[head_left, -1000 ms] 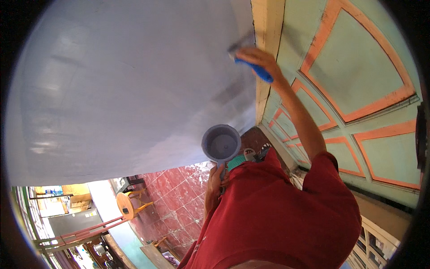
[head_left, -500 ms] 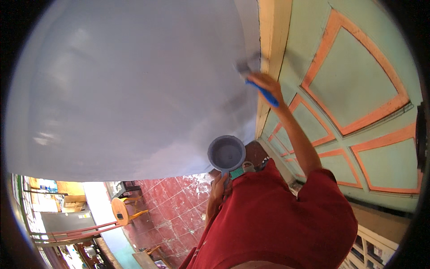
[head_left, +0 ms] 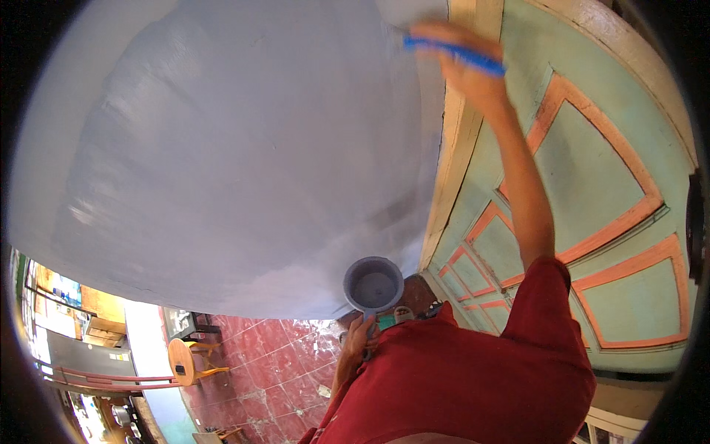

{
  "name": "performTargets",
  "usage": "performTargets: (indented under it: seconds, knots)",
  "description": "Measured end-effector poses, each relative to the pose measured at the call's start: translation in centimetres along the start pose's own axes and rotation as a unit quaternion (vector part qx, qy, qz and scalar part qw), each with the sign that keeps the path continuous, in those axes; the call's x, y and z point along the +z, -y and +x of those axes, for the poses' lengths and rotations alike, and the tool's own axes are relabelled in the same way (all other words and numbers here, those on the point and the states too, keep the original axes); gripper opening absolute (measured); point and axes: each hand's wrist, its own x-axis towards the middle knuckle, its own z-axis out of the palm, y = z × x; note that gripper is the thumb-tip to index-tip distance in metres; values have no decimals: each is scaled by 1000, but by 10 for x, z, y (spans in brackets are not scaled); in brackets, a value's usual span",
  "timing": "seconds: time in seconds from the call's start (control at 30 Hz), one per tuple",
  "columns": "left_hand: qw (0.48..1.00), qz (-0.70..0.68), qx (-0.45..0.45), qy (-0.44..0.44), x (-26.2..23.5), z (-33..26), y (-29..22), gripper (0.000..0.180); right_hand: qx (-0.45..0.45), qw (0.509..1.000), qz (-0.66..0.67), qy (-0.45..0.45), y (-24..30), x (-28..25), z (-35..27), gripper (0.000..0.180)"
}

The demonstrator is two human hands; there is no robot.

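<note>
I see the pale blue-grey wall [head_left: 237, 148] filling most of the head view, its paint looking wet and even. To its right stands a green door [head_left: 592, 192] with orange panel trim, set in a cream wooden frame [head_left: 455, 148]. Below, a red tiled floor [head_left: 259, 362] with a small round wooden stool [head_left: 181, 360] on it. My red shirt [head_left: 458, 377] takes up the lower middle. My right hand [head_left: 466, 63] is raised high, fingers closed round the blue handle of a paintbrush [head_left: 455, 52]; the brush lies against the wall just beside the door frame. My left hand [head_left: 360, 342] sits low near my chest, gripping the handle of a small grey paint pot [head_left: 373, 285], which is held upright, with grey paint showing inside.
</note>
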Motion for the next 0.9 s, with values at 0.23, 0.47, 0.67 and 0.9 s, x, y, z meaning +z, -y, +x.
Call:
performTargets:
  seconds: [0.23, 0.47, 0.67, 0.9]
  knots:
    - [999, 26, 5, -35, 5, 1, -4, 22, -45, 990, -64, -118, 11, -7, 109, 14]
    - [998, 32, 36, -31, 8, 7, -3, 24, 90, 994, 15, 59, 26, 0, -37, 28]
    - [1000, 12, 11, 7, 10, 4, -13, 24, 86, 994, 26, 63, 18, -18, 27, 15]
    - [981, 139, 137, -11, 21, -3, -13, 26, -112, 984, -82, -113, 15, -26, 143, 10]
